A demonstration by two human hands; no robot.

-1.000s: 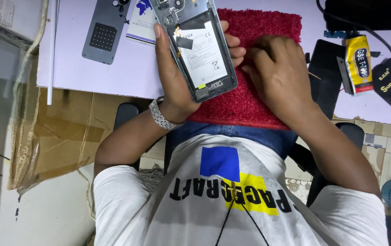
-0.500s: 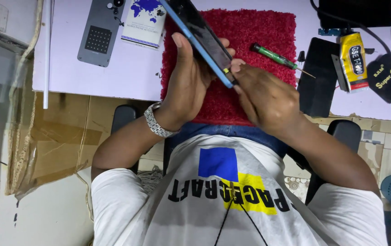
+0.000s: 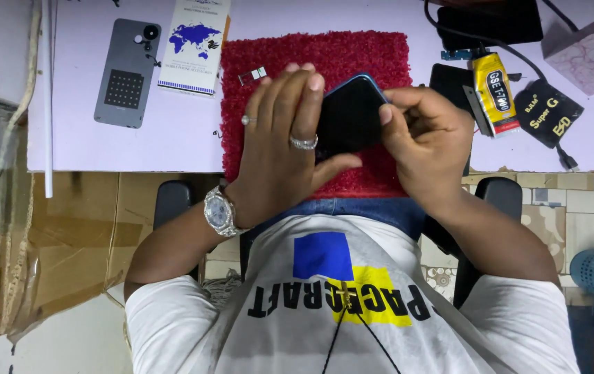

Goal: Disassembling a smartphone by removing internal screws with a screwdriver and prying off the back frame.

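Pale lilac tabletop [image 3: 172,149] spreads under our hands, with a red shaggy mat [image 3: 352,52] lying on it as our landmark. Above the mat's middle, we hold a dark phone [image 3: 349,114] with a blue edge between both hands. Our left hand [image 3: 279,149], with rings on two fingers and a silver watch at the wrist, lies closed over the phone's left side, fingers across its back and thumb beneath. Our right hand [image 3: 428,138] grips its right edge, thumb pressing near the top corner. Left of the mat lie a grey phone back cover [image 3: 127,73] and a white booklet [image 3: 194,45]; right of it stands a yellow tube [image 3: 496,93].
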